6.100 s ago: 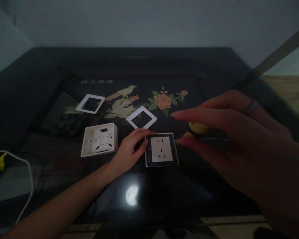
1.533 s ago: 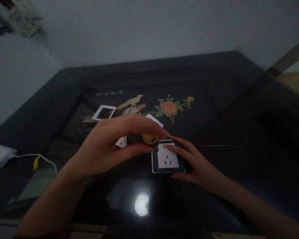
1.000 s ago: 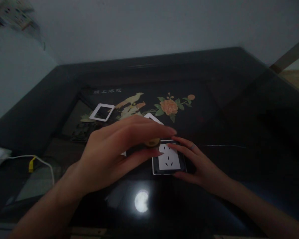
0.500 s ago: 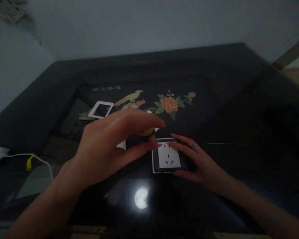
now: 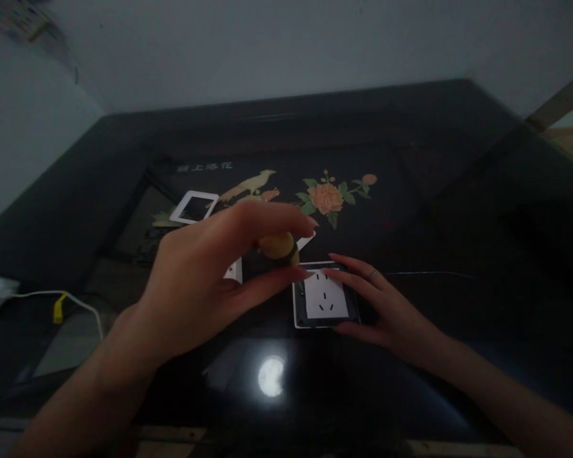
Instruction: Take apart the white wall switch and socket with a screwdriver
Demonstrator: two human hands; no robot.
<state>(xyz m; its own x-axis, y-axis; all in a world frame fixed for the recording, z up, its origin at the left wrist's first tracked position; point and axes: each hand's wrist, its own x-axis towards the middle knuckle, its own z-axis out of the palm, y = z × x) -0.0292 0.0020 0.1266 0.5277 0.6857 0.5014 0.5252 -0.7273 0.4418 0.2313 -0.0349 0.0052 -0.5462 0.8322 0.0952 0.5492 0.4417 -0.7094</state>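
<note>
A screwdriver [image 5: 279, 247] with a rounded yellow and black handle is between the thumb and fingers of my left hand [image 5: 205, 273]. Its handle is above the left side of a white wall socket [image 5: 325, 298], and its shaft is mostly hidden. The socket lies face up on the dark table, its white slotted centre set in a black mounting frame with a pale edge. My right hand [image 5: 379, 302] grips the socket from the right, fingers along the far edge and thumb at the near edge.
Behind my left hand lies a white cover frame [image 5: 181, 216]. Parts of two more white pieces show past that hand, one farther back [image 5: 307, 240], one below its palm [image 5: 237, 271]. A white cable [image 5: 83, 303] with a yellow tag runs at left on the glossy table [image 5: 439, 381].
My left hand has shifted its fingers slightly, and the yellow handle shows more and looks turned. The socket and my right hand stay in nearly the same place.
</note>
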